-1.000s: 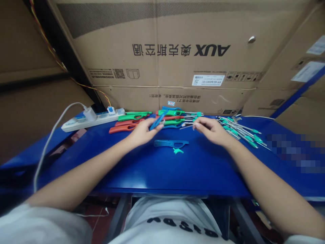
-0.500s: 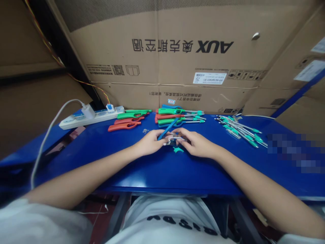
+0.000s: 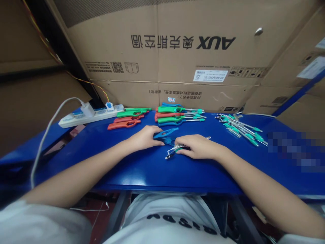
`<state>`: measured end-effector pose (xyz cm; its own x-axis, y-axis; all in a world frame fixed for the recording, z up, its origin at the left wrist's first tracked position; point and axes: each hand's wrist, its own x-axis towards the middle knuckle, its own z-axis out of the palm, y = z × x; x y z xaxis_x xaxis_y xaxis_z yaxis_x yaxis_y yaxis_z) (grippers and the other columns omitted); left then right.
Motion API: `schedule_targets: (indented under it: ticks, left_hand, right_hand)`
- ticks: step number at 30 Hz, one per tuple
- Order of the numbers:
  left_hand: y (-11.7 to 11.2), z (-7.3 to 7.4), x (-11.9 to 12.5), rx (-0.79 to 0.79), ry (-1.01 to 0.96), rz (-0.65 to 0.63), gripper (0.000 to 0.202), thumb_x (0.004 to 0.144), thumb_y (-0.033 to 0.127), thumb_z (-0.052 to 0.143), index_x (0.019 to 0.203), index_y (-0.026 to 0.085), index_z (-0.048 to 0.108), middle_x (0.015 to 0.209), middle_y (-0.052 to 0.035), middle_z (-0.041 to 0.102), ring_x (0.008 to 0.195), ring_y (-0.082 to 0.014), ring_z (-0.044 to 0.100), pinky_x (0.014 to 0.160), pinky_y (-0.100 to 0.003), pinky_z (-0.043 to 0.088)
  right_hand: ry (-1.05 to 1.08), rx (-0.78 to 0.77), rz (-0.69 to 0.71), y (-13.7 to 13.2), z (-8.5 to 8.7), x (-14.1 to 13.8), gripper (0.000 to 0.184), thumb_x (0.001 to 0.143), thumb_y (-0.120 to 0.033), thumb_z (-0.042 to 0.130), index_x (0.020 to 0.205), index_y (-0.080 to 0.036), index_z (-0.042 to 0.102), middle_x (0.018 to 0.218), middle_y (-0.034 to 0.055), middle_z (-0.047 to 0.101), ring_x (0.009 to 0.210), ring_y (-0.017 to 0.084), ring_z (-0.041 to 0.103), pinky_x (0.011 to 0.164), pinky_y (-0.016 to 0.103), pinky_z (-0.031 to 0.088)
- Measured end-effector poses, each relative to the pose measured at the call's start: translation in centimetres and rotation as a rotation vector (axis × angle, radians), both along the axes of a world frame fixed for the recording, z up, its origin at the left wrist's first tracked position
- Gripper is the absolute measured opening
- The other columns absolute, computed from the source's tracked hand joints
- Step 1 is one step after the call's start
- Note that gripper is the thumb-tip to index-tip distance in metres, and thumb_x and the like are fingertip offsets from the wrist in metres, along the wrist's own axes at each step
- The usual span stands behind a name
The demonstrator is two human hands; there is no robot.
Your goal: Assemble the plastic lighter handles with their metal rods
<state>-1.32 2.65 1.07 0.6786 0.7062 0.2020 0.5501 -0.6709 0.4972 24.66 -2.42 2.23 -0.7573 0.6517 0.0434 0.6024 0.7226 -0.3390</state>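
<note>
Blue handle shells (image 3: pixel 166 133) are sitting between the hands over the table (image 3: pixel 162 174), the left hand (image 3: pixel 148 137) pinching at least the upper one, while the right hand (image 3: pixel 199 145) is gripping a wired part (image 3: pixel 170 154) with thin white leads (image 3: pixel 175 148) hanging loose. Keeping those leads clear of the shell edges is probably calling for a light touch; both forearms (image 3: pixel 88 164) are reaching inward, backs of the hands facing up.

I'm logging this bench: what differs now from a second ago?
The right hand and its wired part moved left and nearer the wearer. The left hand's blue shell tipped flatter. Green plastic shows by the right hand, near where a loose piece lay; whether it's held is unclear. Handles, rod pile and power strip stayed put.
</note>
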Motion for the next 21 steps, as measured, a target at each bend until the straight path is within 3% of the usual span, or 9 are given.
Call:
schedule_targets:
  ticks: [4,6,8,10,12,15,18,21]
  left_hand:
    - [0.3,0.3,-0.5,0.025,-0.003,0.051,0.039,0.070,0.048,0.080,0.097,0.021,0.071,0.096,-0.0049,0.070,0.090,-0.0262,0.067,0.081,-0.035,0.052]
    - [0.2,0.3,-0.4,0.060,-0.038,0.071,0.047,0.070,0.048,0.080,0.107,0.020,0.071,0.103,-0.0070,0.066,0.095,-0.0270,0.065,0.087,-0.037,0.053]
    - [-0.1,0.3,-0.3,0.074,-0.060,0.064,0.049,0.075,0.044,0.075,0.117,0.019,0.069,0.105,-0.0082,0.062,0.097,-0.0264,0.064,0.090,-0.039,0.053]
    - [-0.5,0.2,-0.1,0.080,-0.068,0.016,0.051,0.081,0.037,0.068,0.128,0.018,0.063,0.108,-0.0089,0.059,0.101,-0.0256,0.062,0.096,-0.040,0.052]
    - [-0.8,0.2,-0.1,0.084,-0.060,-0.043,0.057,0.084,0.029,0.061,0.139,0.017,0.055,0.112,-0.0100,0.057,0.106,-0.0249,0.060,0.101,-0.040,0.050]
    - [-0.7,0.1,-0.3,0.094,-0.026,-0.101,0.062,0.087,0.024,0.057,0.147,0.015,0.048,0.119,-0.0122,0.056,0.109,-0.0241,0.060,0.104,-0.040,0.049]
    - [-0.4,0.1,-0.5,0.105,0.000,-0.150,0.057,0.090,0.025,0.057,0.146,0.016,0.050,0.124,-0.0136,0.060,0.114,-0.0248,0.061,0.104,-0.040,0.048]
    - [-0.1,0.2,-0.7,0.104,0.025,-0.182,0.052,0.092,0.026,0.059,0.144,0.017,0.053,0.129,-0.0139,0.064,0.117,-0.0259,0.063,0.105,-0.040,0.049]
  right_hand:
    - [0.074,0.003,-0.150,2.3,0.2,2.9,0.020,0.095,-0.041,0.056,0.101,-0.022,0.060,0.092,0.0051,0.071,0.076,0.019,0.062,0.065,0.027,0.041]
    - [0.064,0.139,-0.390,3.9,0.5,5.6,0.025,0.094,-0.044,0.055,0.102,-0.020,0.059,0.092,0.0088,0.071,0.077,0.022,0.063,0.066,0.029,0.042]
    - [-0.050,0.268,-0.732,5.2,0.7,8.9,0.030,0.094,-0.043,0.053,0.109,-0.019,0.060,0.099,0.0145,0.072,0.084,0.028,0.065,0.067,0.033,0.043]
    - [-0.186,0.271,-0.996,6.2,0.7,12.0,0.034,0.093,-0.042,0.053,0.116,-0.017,0.060,0.106,0.0191,0.071,0.092,0.033,0.066,0.070,0.037,0.045]
    - [-0.255,0.227,-1.129,6.6,0.3,14.4,0.035,0.091,-0.038,0.054,0.118,-0.016,0.061,0.115,0.0209,0.068,0.101,0.036,0.064,0.076,0.041,0.047]
    - [-0.262,0.275,-1.209,6.8,-0.6,15.8,0.040,0.088,-0.034,0.057,0.122,-0.013,0.060,0.127,0.0245,0.060,0.116,0.040,0.057,0.087,0.047,0.047]
    - [-0.173,0.411,-1.209,6.9,-1.1,14.6,0.049,0.085,-0.036,0.061,0.126,-0.009,0.058,0.132,0.0295,0.053,0.124,0.045,0.049,0.094,0.056,0.045]
    - [0.049,0.467,-0.928,6.7,-1.0,11.5,0.044,0.088,-0.033,0.057,0.126,-0.011,0.057,0.127,0.0254,0.056,0.124,0.040,0.050,0.102,0.055,0.042]
